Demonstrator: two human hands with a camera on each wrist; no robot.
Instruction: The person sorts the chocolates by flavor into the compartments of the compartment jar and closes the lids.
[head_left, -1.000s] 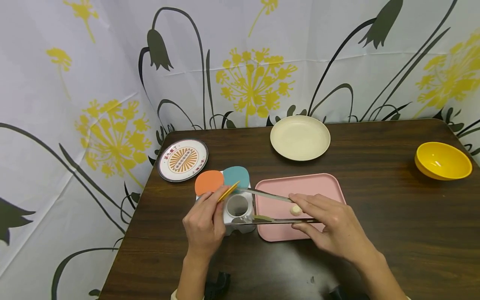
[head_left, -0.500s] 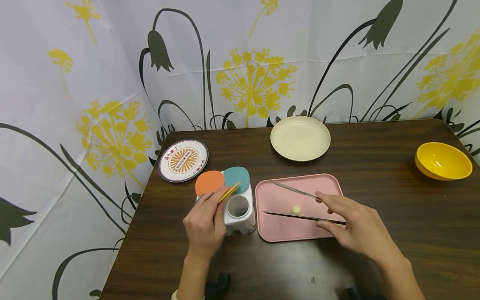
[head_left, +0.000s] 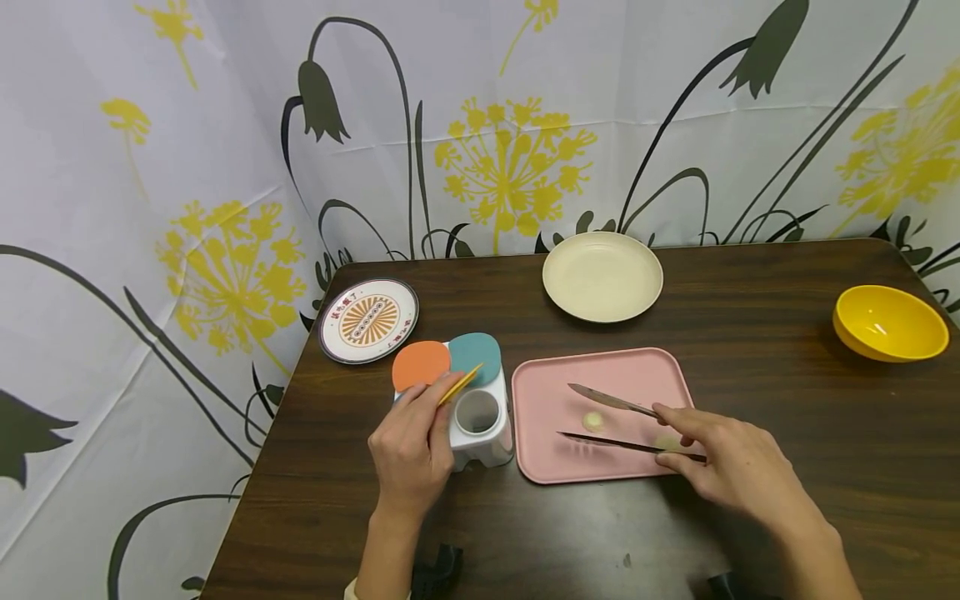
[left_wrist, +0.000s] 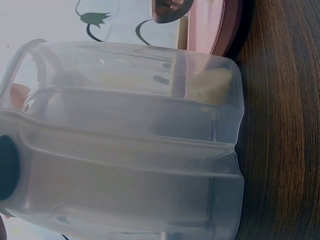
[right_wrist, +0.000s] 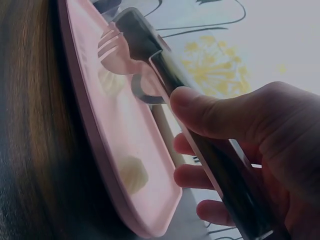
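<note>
My left hand [head_left: 411, 446] pinches a yellow lid [head_left: 460, 385], seen edge-on, above a translucent container [head_left: 491, 446] with several compartments. Orange [head_left: 421, 364] and teal [head_left: 476, 357] lids cover two of them; the front right one stands uncovered. Inside the container, the left wrist view shows a pale lump [left_wrist: 214, 86] at the bottom. With thumb and fingers, my right hand [head_left: 738, 467] grips metal tongs [head_left: 609, 401], arms spread and fork-like tip empty, above the pink tray [head_left: 540, 462]. Two pale ridged pieces [right_wrist: 132, 175] lie on that tray, one [head_left: 592, 421] between the tong arms.
Behind the tray sits a cream plate [head_left: 602, 277]. A patterned plate [head_left: 369, 321] lies at the back left, and a yellow bowl [head_left: 890, 323] stands far right. A printed cloth [head_left: 570, 67] hangs behind the dark wooden table [head_left: 787, 350].
My right hand has drawn the tongs rightward from over the uncovered compartment to above the pink tray. The left hand stays in place, with the yellow lid still pinched.
</note>
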